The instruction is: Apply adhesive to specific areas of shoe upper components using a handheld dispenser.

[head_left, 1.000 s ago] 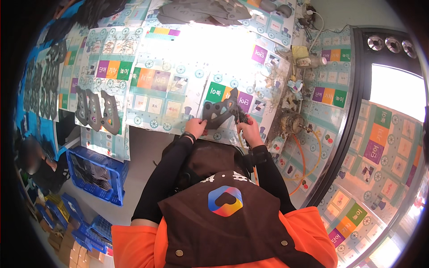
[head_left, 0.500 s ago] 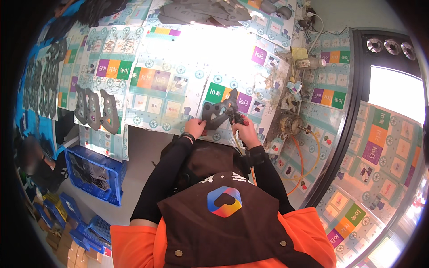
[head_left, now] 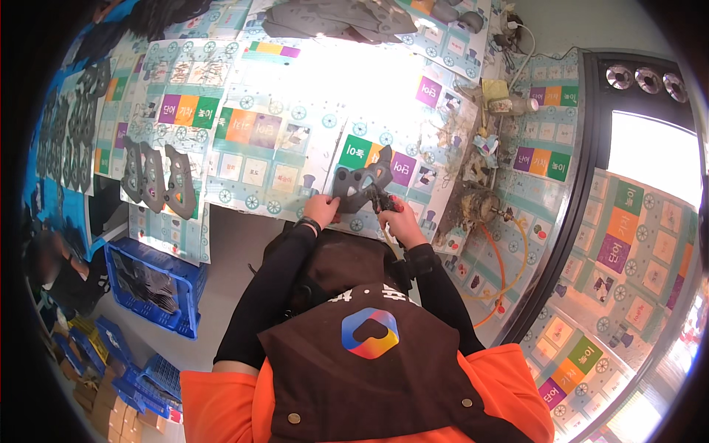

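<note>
A dark grey flat piece with cut-out holes (head_left: 350, 190) lies on the paper-covered table in front of me, close to its near edge. My left hand (head_left: 323, 210) pinches the piece's left lower corner between thumb and fingers. In my right hand (head_left: 402, 223) is a small dark spray gun (head_left: 378, 199) with some red on it, and a thin hose hangs below the grip. The gun's front end is at the piece's right lower side; I cannot tell whether they touch.
Several similar grey pieces (head_left: 151, 176) lie in a row to the left, with more beyond. A pile of dark pieces (head_left: 336, 18) is at the far side. On the right are a grimy round fitting (head_left: 480, 204) and an orange hose (head_left: 504, 277). A blue crate (head_left: 193, 299) stands lower left.
My right hand has moved slightly left and down with the spray gun, which has turned away from the piece's upper right arm. My left hand has stayed at the piece's corner.
</note>
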### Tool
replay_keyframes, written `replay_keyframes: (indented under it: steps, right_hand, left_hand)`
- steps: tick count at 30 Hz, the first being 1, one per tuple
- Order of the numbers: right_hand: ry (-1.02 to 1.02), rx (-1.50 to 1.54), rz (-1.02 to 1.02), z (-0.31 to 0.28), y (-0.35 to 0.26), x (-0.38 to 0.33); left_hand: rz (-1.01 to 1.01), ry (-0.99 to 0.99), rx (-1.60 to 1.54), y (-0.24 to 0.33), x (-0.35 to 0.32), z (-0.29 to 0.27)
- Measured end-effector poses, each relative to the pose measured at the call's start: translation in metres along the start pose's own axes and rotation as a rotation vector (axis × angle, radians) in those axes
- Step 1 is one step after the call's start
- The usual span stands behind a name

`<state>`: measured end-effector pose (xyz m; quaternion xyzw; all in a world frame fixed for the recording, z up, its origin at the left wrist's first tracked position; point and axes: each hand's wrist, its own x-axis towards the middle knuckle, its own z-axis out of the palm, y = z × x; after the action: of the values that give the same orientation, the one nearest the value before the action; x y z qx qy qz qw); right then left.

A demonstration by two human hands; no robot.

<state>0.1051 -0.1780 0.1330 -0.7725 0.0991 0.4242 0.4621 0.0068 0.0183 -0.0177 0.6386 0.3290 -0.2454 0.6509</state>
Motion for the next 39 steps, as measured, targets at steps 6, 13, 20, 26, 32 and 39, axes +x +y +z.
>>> replay_keyframes:
  steps: [6, 13, 20, 26, 32, 39]
  right_hand:
    - [-0.027, 0.03, -0.029, 0.006, -0.001, 0.002]
    - [-0.06, 0.082, -0.111, 0.009, 0.014, 0.009]
    - [-0.126, -0.014, -0.009, 0.016, -0.003, 0.001]
    - [-0.158, 0.125, -0.144, 0.021, 0.023, 0.004]
    - [0.059, 0.137, -0.13, -0.029, 0.006, -0.006]
    - [0.113, 0.221, -0.148, -0.036, -0.016, -0.02]
  left_hand:
    - [-0.026, -0.007, -0.019, 0.001, -0.003, -0.002]
    - [-0.063, -0.008, -0.076, 0.013, -0.008, 0.0]
    - [-0.063, -0.022, -0.094, -0.001, -0.001, -0.004]
    - [0.086, -0.04, 0.203, -0.031, 0.001, -0.019]
    - [0.223, 0.135, -0.274, 0.034, -0.042, -0.04]
    - [0.509, 0.751, -0.735, 0.046, -0.002, -0.286]
